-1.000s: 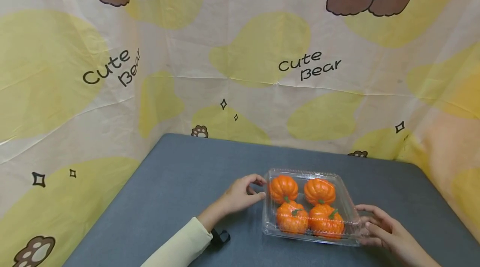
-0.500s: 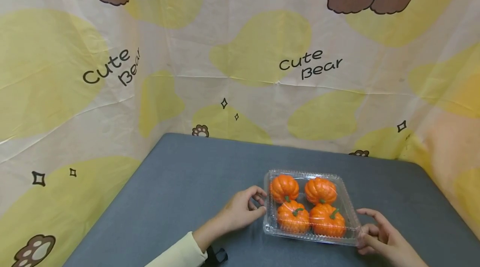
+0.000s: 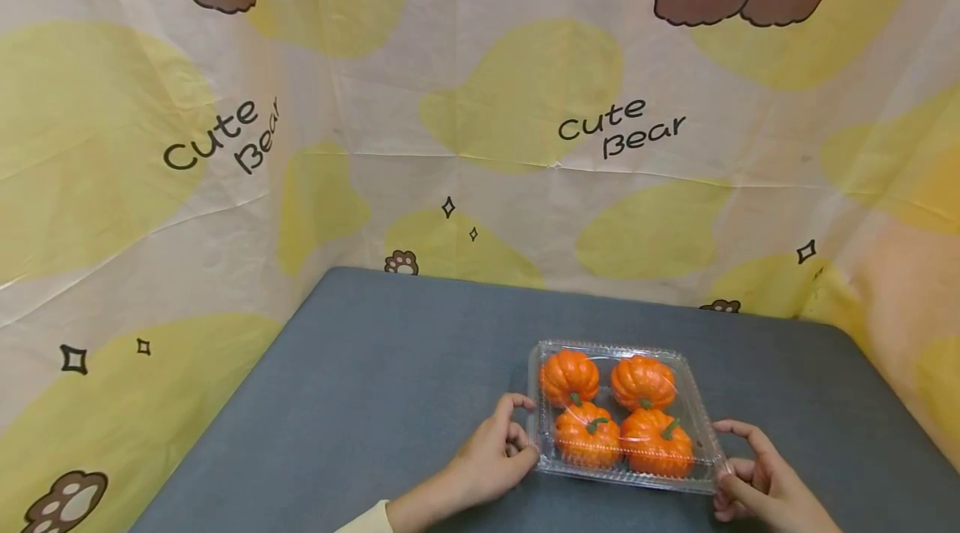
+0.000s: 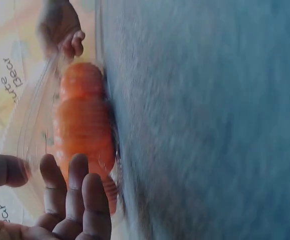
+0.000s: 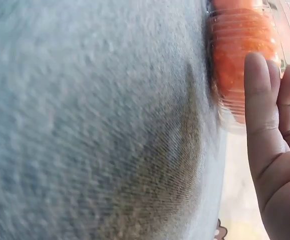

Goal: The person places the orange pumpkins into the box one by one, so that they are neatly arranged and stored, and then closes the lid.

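A clear plastic clamshell box (image 3: 701,433) lies on the dark table with its lid down. Inside are several small orange toy pumpkins (image 3: 588,435) with green stems. At the box's left side is my left hand (image 3: 487,454), its thumb by the front left corner and its index fingertip further back along the edge. In the left wrist view its fingers (image 4: 74,200) stand apart from the thumb, not wrapped round the box. My right hand (image 3: 768,483) pinches the front right corner, index finger reaching along the right side. The right wrist view shows its fingers (image 5: 260,100) against the box wall.
The blue-grey table (image 3: 390,366) extends to the left of the box and behind it. A patterned cloth (image 3: 480,100) with bears and "Cute Bear" lettering hangs around the table's back and sides.
My left hand has slid toward me along the box's left side, down to its front corner. My right hand has drawn closer to the front right corner and now pinches it. The box is nearly still.
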The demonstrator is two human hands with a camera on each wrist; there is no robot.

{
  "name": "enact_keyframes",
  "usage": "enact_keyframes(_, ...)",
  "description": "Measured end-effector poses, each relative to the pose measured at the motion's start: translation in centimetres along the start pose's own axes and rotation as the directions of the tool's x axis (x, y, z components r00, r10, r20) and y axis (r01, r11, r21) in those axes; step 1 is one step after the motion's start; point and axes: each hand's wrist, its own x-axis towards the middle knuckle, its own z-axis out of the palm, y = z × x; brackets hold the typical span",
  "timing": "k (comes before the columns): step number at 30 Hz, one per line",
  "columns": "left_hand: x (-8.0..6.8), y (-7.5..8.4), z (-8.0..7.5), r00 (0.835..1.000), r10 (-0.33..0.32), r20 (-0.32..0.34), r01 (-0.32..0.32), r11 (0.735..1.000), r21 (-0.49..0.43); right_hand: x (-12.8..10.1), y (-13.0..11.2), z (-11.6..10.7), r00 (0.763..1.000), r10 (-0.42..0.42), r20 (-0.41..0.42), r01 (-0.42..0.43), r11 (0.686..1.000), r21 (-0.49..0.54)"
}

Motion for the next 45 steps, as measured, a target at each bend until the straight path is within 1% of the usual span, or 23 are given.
enact_keyframes(4,-0.1,-0.2,0.6,1.0,-0.003,-0.005,0.003,0.999,-0.037,0.1,0.2,0.0,0.999,-0.014,0.029,0.013,0.999,0.037)
enact_keyframes(10,0.0,-0.8,1.1,1.0,-0.029,-0.008,0.028,0.995,-0.1,0.1,0.5,-0.1,0.999,0.021,0.041,-0.024,0.997,0.069)
enact_keyframes(13,0.2,-1.7,1.5,0.999,-0.038,-0.013,0.036,0.991,-0.129,0.1,0.5,-0.2,0.998,0.053,0.028,-0.055,0.996,0.07)
enact_keyframes(15,0.4,-2.6,1.9,0.999,-0.03,-0.025,0.026,0.99,-0.139,0.1,0.6,-0.2,0.998,0.067,0.02,-0.069,0.995,0.074)
enact_keyframes(18,0.7,-3.5,2.4,0.999,-0.02,-0.035,0.015,0.991,-0.133,0.1,0.6,-0.2,0.997,0.067,0.024,-0.07,0.992,0.109)
enact_keyframes(20,0.8,-3.8,2.5,0.999,-0.014,-0.039,0.009,0.991,-0.131,0.0,0.7,-0.3,0.997,0.061,0.037,-0.065,0.988,0.137)
enact_keyframes(22,0.8,-3.9,2.6,0.999,-0.014,-0.036,0.009,0.991,-0.137,0.0,0.7,-0.3,0.997,0.051,0.052,-0.059,0.984,0.171)
enact_keyframes(30,1.0,-3.8,2.6,0.999,-0.014,-0.034,0.006,0.977,-0.213,0.3,0.8,-0.3,0.993,0.007,0.117,-0.039,0.96,0.278)
enact_keyframes(34,0.8,-2.4,2.2,1.0,-0.014,-0.028,0.008,0.973,-0.23,0.4,0.8,-0.2,0.991,0.004,0.136,-0.046,0.951,0.307)
enact_keyframes(37,0.5,-1.3,1.8,1.0,-0.014,-0.016,0.01,0.972,-0.234,0.4,0.8,-0.3,0.99,0.006,0.143,-0.049,0.953,0.299)
enact_keyframes(39,0.5,-1.2,1.7,1.0,-0.02,-0.009,0.017,0.973,-0.231,0.3,0.7,-0.3,0.992,0.01,0.13,-0.044,0.965,0.259)
enact_keyframes(42,0.6,-2.1,1.9,0.999,-0.034,-0.01,0.031,0.976,-0.216,0.1,0.5,-0.4,0.996,0.019,0.088,-0.032,0.987,0.157)
enact_keyframes(45,0.8,-3.0,2.0,0.998,-0.058,-0.013,0.055,0.981,-0.184,-0.1,0.2,-0.5,0.999,0.022,0.026,-0.022,1.0,0.015)
